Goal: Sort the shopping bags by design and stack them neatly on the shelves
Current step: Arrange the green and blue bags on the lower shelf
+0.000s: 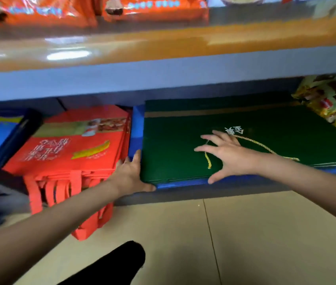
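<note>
**Both hands on the green bags, low shelf**

The left hand (131, 173) lies flat against the left edge of the green bags (183, 153), fingers straight, thumb along the front corner. The right hand (228, 156) is spread wide open over the top, thumb down at the front edge, beside a gold cord handle (208, 160). The green stack lies flat on blue bags (137, 124) on the lower shelf (183, 195). Just left, a pile of red bags (70, 149), handles hanging over the edge.
</note>
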A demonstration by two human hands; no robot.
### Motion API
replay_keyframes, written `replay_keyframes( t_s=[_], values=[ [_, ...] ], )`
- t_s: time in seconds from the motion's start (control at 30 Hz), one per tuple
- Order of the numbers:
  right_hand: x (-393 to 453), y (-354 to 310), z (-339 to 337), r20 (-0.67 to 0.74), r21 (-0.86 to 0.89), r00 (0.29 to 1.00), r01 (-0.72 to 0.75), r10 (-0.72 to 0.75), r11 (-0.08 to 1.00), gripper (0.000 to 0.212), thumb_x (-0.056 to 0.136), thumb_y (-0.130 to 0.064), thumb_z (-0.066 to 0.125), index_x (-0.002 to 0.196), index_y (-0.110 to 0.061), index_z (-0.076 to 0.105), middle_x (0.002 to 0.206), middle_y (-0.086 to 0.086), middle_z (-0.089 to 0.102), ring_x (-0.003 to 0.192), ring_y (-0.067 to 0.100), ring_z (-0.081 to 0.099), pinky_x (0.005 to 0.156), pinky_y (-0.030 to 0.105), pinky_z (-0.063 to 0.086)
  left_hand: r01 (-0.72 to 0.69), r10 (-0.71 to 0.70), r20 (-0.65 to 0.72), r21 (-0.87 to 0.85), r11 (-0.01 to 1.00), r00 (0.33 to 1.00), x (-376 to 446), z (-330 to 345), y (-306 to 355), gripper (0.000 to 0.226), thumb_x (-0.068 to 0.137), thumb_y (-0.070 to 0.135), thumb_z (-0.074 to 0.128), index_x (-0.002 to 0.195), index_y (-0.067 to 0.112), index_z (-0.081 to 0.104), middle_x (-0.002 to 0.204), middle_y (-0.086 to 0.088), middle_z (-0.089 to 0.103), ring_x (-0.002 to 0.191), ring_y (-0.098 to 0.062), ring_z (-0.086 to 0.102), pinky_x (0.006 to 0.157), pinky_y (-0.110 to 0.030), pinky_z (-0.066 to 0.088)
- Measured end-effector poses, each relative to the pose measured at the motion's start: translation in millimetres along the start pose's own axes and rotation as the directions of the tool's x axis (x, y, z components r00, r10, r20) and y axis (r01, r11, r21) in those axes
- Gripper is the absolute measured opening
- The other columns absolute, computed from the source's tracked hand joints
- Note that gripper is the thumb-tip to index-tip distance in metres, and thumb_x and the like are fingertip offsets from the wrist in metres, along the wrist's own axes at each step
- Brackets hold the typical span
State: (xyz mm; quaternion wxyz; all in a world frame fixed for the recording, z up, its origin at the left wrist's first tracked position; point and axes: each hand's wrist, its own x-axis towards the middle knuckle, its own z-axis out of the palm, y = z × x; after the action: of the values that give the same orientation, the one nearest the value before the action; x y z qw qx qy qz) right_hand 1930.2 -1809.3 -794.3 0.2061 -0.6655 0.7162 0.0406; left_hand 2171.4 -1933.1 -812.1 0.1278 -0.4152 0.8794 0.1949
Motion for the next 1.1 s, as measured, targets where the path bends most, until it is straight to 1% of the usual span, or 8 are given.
replay_keyframes(
  t_s=[0.27, 0.43, 0.53, 0.73, 0.83, 0.9, 1.0, 1.1],
  values=[
    [-9.5, 5.9, -24.1, -0.258, 0.218, 0.958, 0.181, -0.122, 0.959, 0.05, 0.067, -0.042, 0.075, 0.114, -0.041, 0.056, 0.137, -0.011, 0.041, 0.131, 0.014, 0.033, 0.11, 0.032, 0.024, -0.066, 0.063, -0.078, -0.042, 0.997, 0.995, -6.9, 4.2, -31.9, 0.106, 0.072, 0.037, 0.077, 0.148, 0.006, 0.009, 0.134, -0.014, 0.049, 0.125, -0.028, 0.035, 0.099, -0.019, 0.02],
    [-10.4, 0.9, -25.9, -0.445, 0.223, 0.878, 0.298, -0.174, 0.928, 0.041, 0.075, -0.016, 0.075, 0.114, -0.022, 0.065, 0.12, -0.002, 0.06, 0.113, 0.015, 0.056, 0.104, 0.026, 0.036, -0.066, 0.06, -0.104, -0.06, 0.996, 0.993, -5.3, 0.0, -32.1, 0.105, 0.07, 0.035, 0.079, 0.148, 0.007, 0.013, 0.137, -0.016, 0.047, 0.124, -0.031, 0.038, 0.097, -0.026, 0.027],
    [-9.3, 0.3, -11.9, -0.46, 0.106, 0.864, 0.28, -0.203, 0.954, 0.044, 0.078, -0.028, 0.074, 0.12, -0.02, 0.063, 0.129, 0.004, 0.056, 0.12, 0.023, 0.049, 0.105, 0.029, 0.03, -0.052, 0.045, -0.162, -0.038, 0.998, 0.986, -12.2, 0.4, -31.3, 0.104, 0.072, 0.037, 0.077, 0.149, 0.014, 0.012, 0.124, -0.02, 0.052, 0.114, -0.034, 0.048, 0.09, -0.031, 0.036],
    [8.9, -10.4, 21.6, -0.199, -0.171, 0.963, 0.146, -0.179, 0.974, 0.08, 0.073, -0.055, 0.068, 0.141, -0.026, 0.038, 0.154, -0.001, 0.018, 0.143, 0.02, 0.002, 0.115, 0.044, -0.002, -0.024, 0.014, -0.204, -0.05, 0.998, 0.979, -18.4, 6.7, -32.5, 0.099, 0.075, 0.042, 0.074, 0.149, 0.016, 0.014, 0.121, -0.017, 0.053, 0.113, -0.033, 0.049, 0.089, -0.034, 0.037],
    [8.1, -7.8, 15.7, -0.267, -0.028, 0.944, 0.192, -0.192, 0.981, 0.071, 0.071, -0.049, 0.073, 0.133, -0.026, 0.05, 0.149, 0.001, 0.028, 0.14, 0.022, 0.013, 0.116, 0.049, 0.013, -0.026, 0.011, -0.188, -0.079, 0.997, 0.982, -15.4, 6.7, -33.1, 0.098, 0.075, 0.041, 0.075, 0.148, 0.014, 0.015, 0.125, -0.018, 0.051, 0.118, -0.033, 0.046, 0.092, -0.031, 0.035],
    [0.4, -3.2, 5.9, -0.412, 0.072, 0.885, 0.268, -0.216, 0.961, 0.058, 0.073, -0.046, 0.072, 0.123, -0.021, 0.06, 0.139, 0.006, 0.043, 0.13, 0.024, 0.033, 0.11, 0.046, 0.029, -0.032, 0.011, -0.171, -0.119, 0.992, 0.985, -13.3, 7.7, -33.9, 0.099, 0.074, 0.038, 0.076, 0.148, 0.012, 0.016, 0.132, -0.019, 0.047, 0.124, -0.031, 0.041, 0.096, -0.029, 0.032],
    [-2.9, -4.2, -10.7, -0.67, -0.07, 0.687, 0.322, -0.283, 0.944, 0.04, 0.086, -0.034, 0.06, 0.112, -0.005, 0.066, 0.122, 0.014, 0.058, 0.111, 0.025, 0.048, 0.103, 0.022, 0.033, -0.029, -0.003, -0.144, -0.217, 0.976, 0.99, -6.9, 8.9, -40.8, 0.101, 0.071, 0.038, 0.079, 0.147, 0.012, 0.019, 0.136, -0.018, 0.046, 0.127, -0.03, 0.04, 0.1, -0.031, 0.034],
    [-0.8, -14.3, -7.0, -0.704, -0.256, 0.587, 0.317, -0.401, 0.913, 0.032, 0.092, -0.018, 0.051, 0.108, 0.005, 0.066, 0.116, 0.015, 0.064, 0.108, 0.032, 0.053, 0.102, 0.038, 0.039, -0.063, -0.002, -0.181, -0.354, 0.933, 0.984, -6.8, 4.3, -45.1, 0.101, 0.067, 0.035, 0.082, 0.146, 0.012, 0.024, 0.139, -0.015, 0.047, 0.129, -0.026, 0.044, 0.102, -0.029, 0.036]
  ],
)
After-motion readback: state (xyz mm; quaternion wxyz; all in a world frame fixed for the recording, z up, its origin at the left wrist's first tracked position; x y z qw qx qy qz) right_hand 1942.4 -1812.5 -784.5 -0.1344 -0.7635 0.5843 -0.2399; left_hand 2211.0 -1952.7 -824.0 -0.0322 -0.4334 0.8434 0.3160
